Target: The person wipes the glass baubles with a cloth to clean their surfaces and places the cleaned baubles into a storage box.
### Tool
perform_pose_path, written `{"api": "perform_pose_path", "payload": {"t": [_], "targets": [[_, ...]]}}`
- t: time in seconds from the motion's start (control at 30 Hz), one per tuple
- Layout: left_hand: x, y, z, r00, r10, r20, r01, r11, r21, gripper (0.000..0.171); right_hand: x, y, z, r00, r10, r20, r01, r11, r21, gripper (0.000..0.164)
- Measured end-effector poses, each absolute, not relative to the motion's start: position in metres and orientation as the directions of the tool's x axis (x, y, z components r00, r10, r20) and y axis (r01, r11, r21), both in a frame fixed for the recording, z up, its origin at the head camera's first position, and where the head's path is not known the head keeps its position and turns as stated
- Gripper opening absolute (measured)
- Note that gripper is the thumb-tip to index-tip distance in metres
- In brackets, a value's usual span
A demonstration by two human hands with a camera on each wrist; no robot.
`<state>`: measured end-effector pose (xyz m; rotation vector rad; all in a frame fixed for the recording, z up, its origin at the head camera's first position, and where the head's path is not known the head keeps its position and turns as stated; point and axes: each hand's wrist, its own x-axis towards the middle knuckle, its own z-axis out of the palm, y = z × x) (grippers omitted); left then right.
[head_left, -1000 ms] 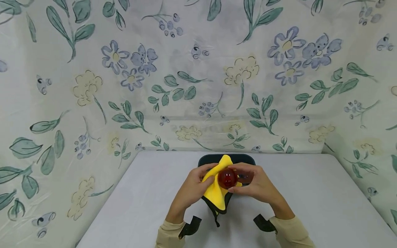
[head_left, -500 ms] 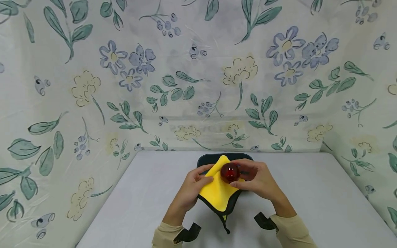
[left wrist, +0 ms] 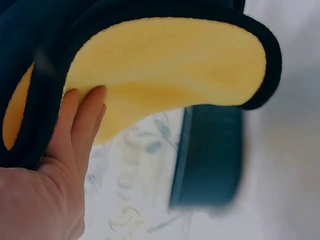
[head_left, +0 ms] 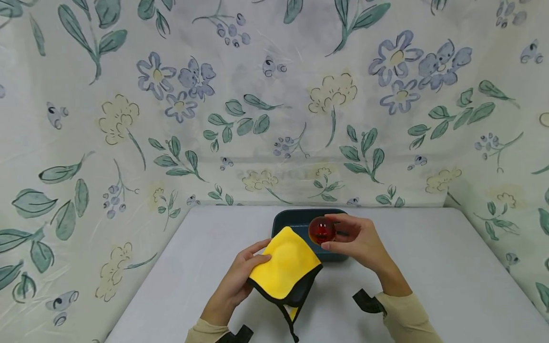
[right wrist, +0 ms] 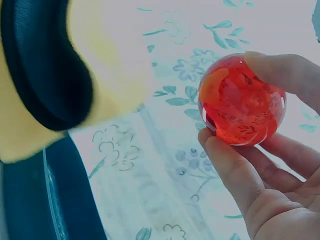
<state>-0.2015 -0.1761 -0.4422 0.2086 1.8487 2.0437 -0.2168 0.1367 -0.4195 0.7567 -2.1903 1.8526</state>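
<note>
A clear red ball (head_left: 321,230), glassy and shiny, is pinched between the thumb and fingers of my right hand (head_left: 364,243) above the tray. In the right wrist view the same red ball (right wrist: 242,100) shows reflections on its surface. My left hand (head_left: 240,276) grips a yellow cloth (head_left: 285,262) with a dark edge and dark reverse side, its lower corner hanging with a small loop. The left wrist view shows the cloth (left wrist: 170,60) draped over the left fingers (left wrist: 90,115). Cloth and ball are apart.
A dark teal tray (head_left: 296,216) stands at the back middle of the white table (head_left: 214,247), partly hidden by the cloth and right hand. Floral-patterned sheeting (head_left: 257,133) rises behind the table and at its sides.
The cloth has come away from the red ball as my left hand moved left and down. My right hand has lifted the ball slightly up and to the right, uncovering more of the tray.
</note>
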Motion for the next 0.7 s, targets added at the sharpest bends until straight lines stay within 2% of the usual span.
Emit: {"api": "perform_pose_path", "payload": {"t": [0.27,0.7], "targets": [[-0.192,-0.212,-0.465,-0.926,0.294,-0.236,-0.262,-0.052,0.964,0.066,-0.217,0.138,-0.418,-0.878,-0.262,0.402,-0.432,0.07,-0.899,0.058],[-0.181,-0.275,-0.494,-0.92,0.198,-0.338,-0.333,0.059,0.941,0.073,-0.208,0.127,-0.419,-0.918,-0.227,0.325,-0.346,0.058,-0.936,0.059]]}}
